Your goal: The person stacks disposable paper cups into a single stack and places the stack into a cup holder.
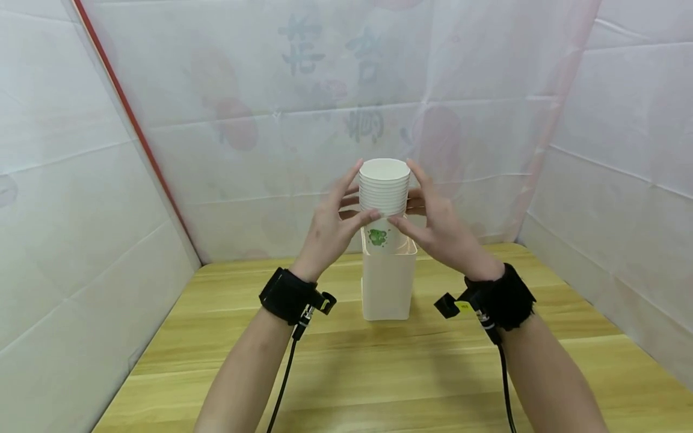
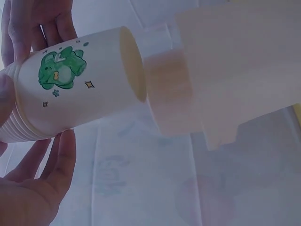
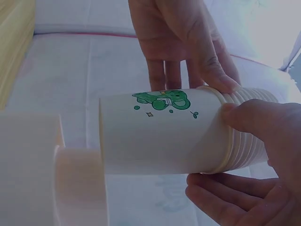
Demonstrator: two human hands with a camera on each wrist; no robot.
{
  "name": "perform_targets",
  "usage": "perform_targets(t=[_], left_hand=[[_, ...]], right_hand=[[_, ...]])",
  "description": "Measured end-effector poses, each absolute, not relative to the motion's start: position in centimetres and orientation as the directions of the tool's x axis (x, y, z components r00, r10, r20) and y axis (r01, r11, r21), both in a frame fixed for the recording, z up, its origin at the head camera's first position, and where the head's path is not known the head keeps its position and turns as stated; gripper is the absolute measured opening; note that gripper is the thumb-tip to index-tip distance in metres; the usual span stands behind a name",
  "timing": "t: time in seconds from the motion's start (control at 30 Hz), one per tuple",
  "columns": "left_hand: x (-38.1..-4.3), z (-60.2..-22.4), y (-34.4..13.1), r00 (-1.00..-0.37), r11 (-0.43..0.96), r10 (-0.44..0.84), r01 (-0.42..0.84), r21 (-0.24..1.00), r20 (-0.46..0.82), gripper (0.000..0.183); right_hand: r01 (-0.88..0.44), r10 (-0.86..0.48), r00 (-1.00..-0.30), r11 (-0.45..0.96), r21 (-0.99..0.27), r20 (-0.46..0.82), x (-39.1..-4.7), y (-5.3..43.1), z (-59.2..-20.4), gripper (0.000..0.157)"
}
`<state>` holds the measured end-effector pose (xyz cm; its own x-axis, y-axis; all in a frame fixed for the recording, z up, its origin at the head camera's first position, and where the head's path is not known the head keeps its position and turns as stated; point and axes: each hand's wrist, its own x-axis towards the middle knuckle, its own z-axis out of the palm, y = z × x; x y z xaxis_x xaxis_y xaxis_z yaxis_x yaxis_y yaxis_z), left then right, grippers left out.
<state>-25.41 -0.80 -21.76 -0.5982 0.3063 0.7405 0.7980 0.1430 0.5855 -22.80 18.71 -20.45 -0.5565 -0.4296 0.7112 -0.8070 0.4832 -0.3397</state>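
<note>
Both hands hold a stack of white paper cups (image 1: 384, 189), mouths up, in the middle of the head view. My left hand (image 1: 335, 219) grips its left side and my right hand (image 1: 441, 222) its right side, thumbs in front near the stacked rims. A green cartoon animal (image 2: 62, 68) is printed on the lowest cup. Below stands a tall cream box (image 1: 386, 288) with an open top. In the left wrist view, the lowest cup's base (image 2: 132, 63) is apart from the box (image 2: 244, 61), just above its opening.
The box stands on a wood-grain table (image 1: 243, 361). Pale cloth walls (image 1: 216, 150) enclose the table at the back and both sides. Black cables (image 1: 281, 385) run from the wrist straps along both forearms.
</note>
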Motion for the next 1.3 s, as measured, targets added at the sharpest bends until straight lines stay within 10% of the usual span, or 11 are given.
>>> perform_targets(t=[0.5, 1.3], left_hand=[[-28.0, -21.2, 1.0, -0.545, 0.07, 0.152, 0.838, 0.541, 0.825, 0.072], [-29.5, -25.2, 1.1, -0.716, 0.07, 0.28, 0.68, 0.73, 0.639, 0.062]], right_hand=[[-0.802, -0.342, -0.536, 0.493, -0.338, 0.771, -29.0, 19.4, -21.5, 0.088], [-0.707, -0.335, -0.692, 0.494, -0.506, 0.64, -30.1, 20.7, -26.0, 0.076]])
